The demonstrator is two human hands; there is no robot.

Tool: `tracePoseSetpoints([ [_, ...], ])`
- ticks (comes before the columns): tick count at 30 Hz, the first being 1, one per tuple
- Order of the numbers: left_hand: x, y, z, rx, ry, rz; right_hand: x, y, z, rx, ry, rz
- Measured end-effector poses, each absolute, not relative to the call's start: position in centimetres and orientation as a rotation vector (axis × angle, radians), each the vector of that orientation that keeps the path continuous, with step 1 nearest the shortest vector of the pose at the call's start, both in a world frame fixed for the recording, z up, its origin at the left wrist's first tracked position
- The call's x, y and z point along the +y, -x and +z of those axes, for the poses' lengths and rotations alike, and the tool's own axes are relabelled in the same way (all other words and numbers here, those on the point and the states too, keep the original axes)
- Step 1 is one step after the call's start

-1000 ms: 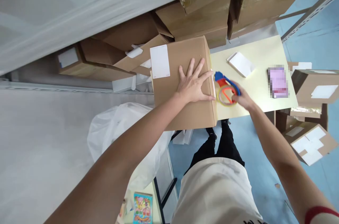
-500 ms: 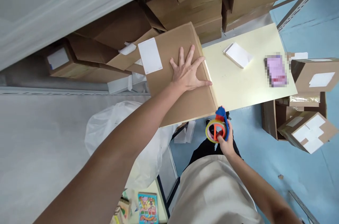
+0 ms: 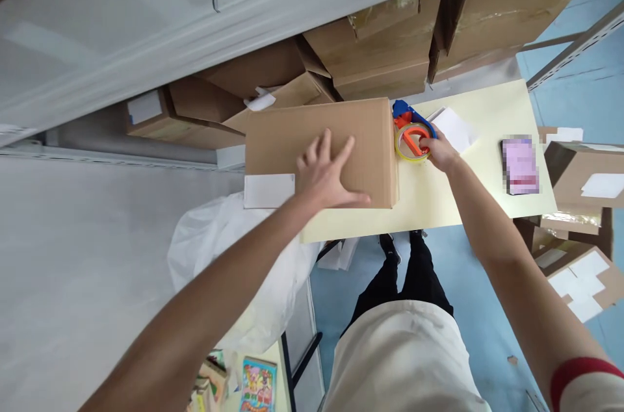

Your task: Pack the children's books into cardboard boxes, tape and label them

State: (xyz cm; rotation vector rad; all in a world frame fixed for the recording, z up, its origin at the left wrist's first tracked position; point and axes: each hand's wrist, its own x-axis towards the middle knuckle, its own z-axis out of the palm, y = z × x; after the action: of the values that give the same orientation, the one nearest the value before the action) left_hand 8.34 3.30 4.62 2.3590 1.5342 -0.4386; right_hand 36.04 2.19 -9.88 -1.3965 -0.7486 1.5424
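A brown cardboard box (image 3: 273, 136) rests on a pale yellow table (image 3: 433, 194), with a white label (image 3: 269, 191) at its near left corner. My left hand (image 3: 325, 171) lies on the box top, fingers spread, holding nothing. In my right hand (image 3: 439, 149) is a tape dispenser (image 3: 413, 132), blue and orange with a roll of yellow-edged tape. The dispenser's blue head is at the right end of the box, close against its side; whether tape sticks there I cannot tell.
White papers (image 3: 455, 129) and a blurred pink item (image 3: 520, 165) lie on the table's right part. Cardboard boxes (image 3: 380, 51) fill the shelf behind. A white plastic bag (image 3: 209, 236) hangs at the left, and more boxes (image 3: 580, 262) stand on the floor at right.
The box has turned, its label now at the near left corner. My right hand has brought the tape dispenser up from the table's front edge to the box's right end. My left hand stays spread on top.
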Motion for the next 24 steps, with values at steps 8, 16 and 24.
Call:
tracePoseSetpoints([
  [8,1.9,-11.0,3.1,1.126,-2.486,-0.332,4.2,-37.2,-7.2,-0.675,1.495,1.697],
  [16,1.8,-10.9,3.0,1.137,-2.451,-0.260,-11.3,-36.1,-7.7,-0.975,1.612,1.633],
  [24,1.8,-10.8,2.8,1.101,-2.455,-0.209,-20.6,-31.9,-6.8,-1.215,1.746,1.576],
])
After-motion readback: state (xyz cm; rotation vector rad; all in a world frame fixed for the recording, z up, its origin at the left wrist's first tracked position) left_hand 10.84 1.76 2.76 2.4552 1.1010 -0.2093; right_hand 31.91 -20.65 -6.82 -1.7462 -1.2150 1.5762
